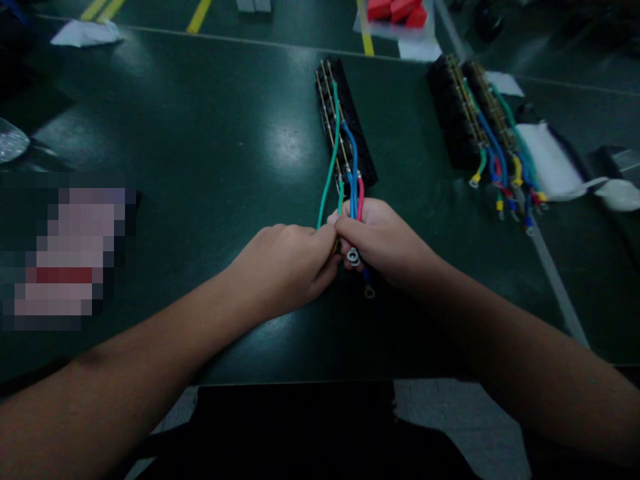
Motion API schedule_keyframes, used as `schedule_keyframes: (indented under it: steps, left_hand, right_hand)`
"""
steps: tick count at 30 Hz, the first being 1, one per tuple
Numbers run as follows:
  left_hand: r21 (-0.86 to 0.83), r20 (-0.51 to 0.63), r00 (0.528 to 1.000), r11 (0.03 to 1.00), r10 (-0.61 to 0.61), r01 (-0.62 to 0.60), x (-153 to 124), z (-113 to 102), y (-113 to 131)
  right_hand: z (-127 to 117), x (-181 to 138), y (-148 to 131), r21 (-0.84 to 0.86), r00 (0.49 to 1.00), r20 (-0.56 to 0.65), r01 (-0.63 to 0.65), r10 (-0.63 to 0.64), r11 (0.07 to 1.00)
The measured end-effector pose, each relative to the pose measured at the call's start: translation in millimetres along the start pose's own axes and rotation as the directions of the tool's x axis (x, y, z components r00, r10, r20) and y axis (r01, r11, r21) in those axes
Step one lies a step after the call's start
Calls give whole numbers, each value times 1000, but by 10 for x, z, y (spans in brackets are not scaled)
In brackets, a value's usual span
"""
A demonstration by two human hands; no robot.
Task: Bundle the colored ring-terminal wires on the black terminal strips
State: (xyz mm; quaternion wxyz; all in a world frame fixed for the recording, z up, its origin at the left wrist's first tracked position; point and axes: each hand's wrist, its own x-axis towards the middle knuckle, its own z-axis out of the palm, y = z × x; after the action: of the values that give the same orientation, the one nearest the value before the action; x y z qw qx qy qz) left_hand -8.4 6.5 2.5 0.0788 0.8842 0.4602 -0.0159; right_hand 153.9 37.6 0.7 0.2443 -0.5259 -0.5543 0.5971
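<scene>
A black terminal block [347,123] lies on the dark green table [210,153], with green, blue and red wires [353,180] running from it toward me. My right hand [383,240] is closed around the bundle of wires, and metal ring terminals [354,256] stick out below its fingers. My left hand [287,267] is closed beside it, pinching the green wire [326,183] where the two hands meet. Both hands touch each other just in front of the block's near end.
A second terminal block [467,113] with many coloured wires lies at the right, beside a white object [555,167]. Red parts [397,10] sit at the far edge. White paper [85,32] lies far left. A blurred patch [70,260] covers the left side.
</scene>
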Motion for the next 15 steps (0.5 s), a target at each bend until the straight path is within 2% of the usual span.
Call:
schedule_keyframes:
  steps: [15]
  left_hand:
    - [15,-5,1000,1000,4,-4,20,3,-4]
  right_hand:
    - [4,4,-3,-2,1000,-5,-4,4,1000]
